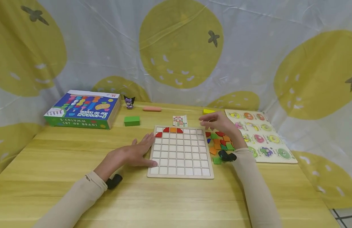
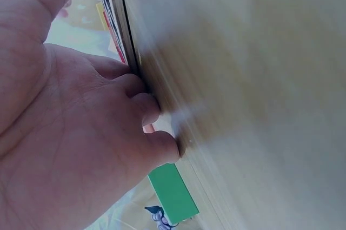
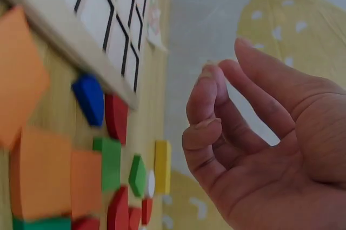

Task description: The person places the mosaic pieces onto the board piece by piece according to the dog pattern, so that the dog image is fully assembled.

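Observation:
A white gridded wooden board lies flat in the head view. Along its far left corner sit an orange square and several red curved pieces. My left hand rests at the board's left edge, its thumb over the near left cells and its fingertips down by the rim. Above the board's far right corner my right hand hovers, fingers loosely bent. In the right wrist view nothing shows between its thumb and fingers. Beneath it lie loose coloured pieces, among them an orange square and a blue piece.
Behind the board lies a small picture card. A boxed bead set, a green block, a small figurine and a pink stick stand left. A yellow block and a fruit puzzle board lie right.

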`<state>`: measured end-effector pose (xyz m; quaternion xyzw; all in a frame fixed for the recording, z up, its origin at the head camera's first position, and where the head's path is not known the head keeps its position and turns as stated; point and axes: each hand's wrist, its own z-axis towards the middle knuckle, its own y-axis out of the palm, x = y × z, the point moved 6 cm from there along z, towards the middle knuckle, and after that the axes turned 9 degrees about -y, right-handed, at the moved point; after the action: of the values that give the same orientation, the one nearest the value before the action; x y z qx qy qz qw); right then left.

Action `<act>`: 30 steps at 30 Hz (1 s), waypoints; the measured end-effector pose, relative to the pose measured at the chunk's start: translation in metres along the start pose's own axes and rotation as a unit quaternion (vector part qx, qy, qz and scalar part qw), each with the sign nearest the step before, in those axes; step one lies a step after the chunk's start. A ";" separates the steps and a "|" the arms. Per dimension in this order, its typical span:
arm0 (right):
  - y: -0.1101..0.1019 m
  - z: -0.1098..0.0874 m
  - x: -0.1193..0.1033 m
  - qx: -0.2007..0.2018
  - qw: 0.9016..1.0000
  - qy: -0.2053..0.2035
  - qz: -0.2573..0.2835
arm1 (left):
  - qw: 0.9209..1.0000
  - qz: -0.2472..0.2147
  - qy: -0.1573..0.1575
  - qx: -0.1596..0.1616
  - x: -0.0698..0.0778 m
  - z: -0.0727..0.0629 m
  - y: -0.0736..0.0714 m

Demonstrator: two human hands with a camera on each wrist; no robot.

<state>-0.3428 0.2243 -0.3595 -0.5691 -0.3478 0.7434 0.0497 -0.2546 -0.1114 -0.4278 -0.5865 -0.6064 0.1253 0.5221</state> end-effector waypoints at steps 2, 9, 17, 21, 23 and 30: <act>-0.009 -0.005 0.007 0.012 1.000 0.013 -0.005 | 1.000 0.008 -0.008 0.002 -0.004 0.002 0.001; -0.036 -0.018 0.031 0.058 0.997 0.042 -0.008 | 1.000 -0.003 -0.004 0.001 0.001 -0.003 -0.001; -0.056 -0.029 0.059 0.110 0.990 0.082 -0.033 | 1.000 0.007 -0.004 0.000 -0.001 0.001 -0.001; -0.059 -0.034 0.068 0.120 0.985 0.104 -0.062 | 1.000 0.014 -0.007 0.001 -0.006 0.004 0.000; -0.061 -0.036 0.071 0.124 0.984 0.112 -0.069 | 1.000 0.013 -0.006 0.002 -0.006 0.004 0.000; -0.061 -0.038 0.078 0.124 0.980 0.128 -0.092 | 1.000 -0.004 0.002 0.001 0.000 -0.002 -0.001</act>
<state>-0.3558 0.3246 -0.3925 -0.6143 -0.2946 0.6942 0.2321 -0.2538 -0.1126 -0.4265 -0.5840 -0.6076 0.1224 0.5243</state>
